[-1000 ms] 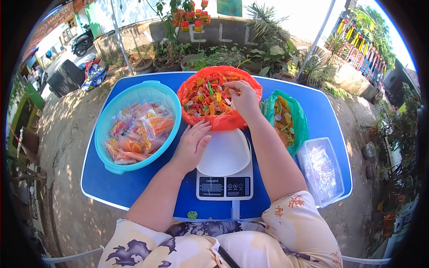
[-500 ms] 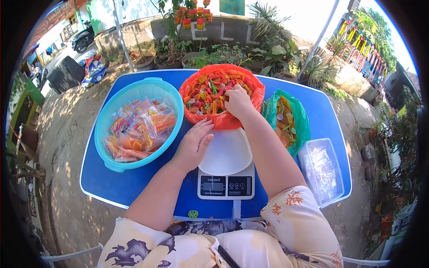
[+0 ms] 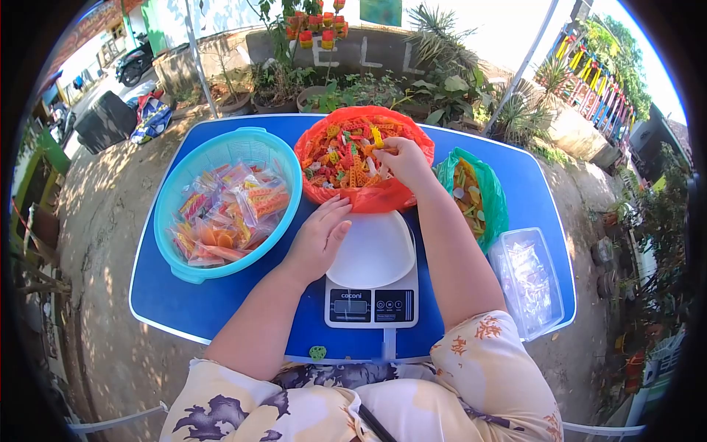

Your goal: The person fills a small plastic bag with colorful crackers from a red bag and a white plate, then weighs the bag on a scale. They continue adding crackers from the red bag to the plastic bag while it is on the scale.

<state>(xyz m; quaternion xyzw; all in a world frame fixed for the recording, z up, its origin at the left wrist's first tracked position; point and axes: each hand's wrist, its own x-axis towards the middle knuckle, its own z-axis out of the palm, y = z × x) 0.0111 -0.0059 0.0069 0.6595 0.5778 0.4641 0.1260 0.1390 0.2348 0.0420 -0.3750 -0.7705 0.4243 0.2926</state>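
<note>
My right hand (image 3: 403, 160) is over the right part of the red plastic bag (image 3: 370, 199), pinching a small yellow piece (image 3: 378, 138) between thumb and fingers. Colourful orange, red and yellow pieces (image 3: 346, 158) fill the bag. At the bag's near edge rests my left hand (image 3: 320, 236), its fingers stretched out against the plastic and holding nothing. Below the bag, a white kitchen scale (image 3: 372, 309) carries an empty white tray (image 3: 372, 254).
On the blue table (image 3: 243, 309) stand a light-blue basket (image 3: 173, 254) of filled clear packets at left, a green bag (image 3: 495, 199) of pieces at right, and a clear plastic box (image 3: 552, 317) of packets. A small green piece (image 3: 317, 353) lies near the front edge.
My right hand has lifted slightly out of the pieces in the red bag, and a yellow piece now shows in its fingers. My left hand has stayed in place.
</note>
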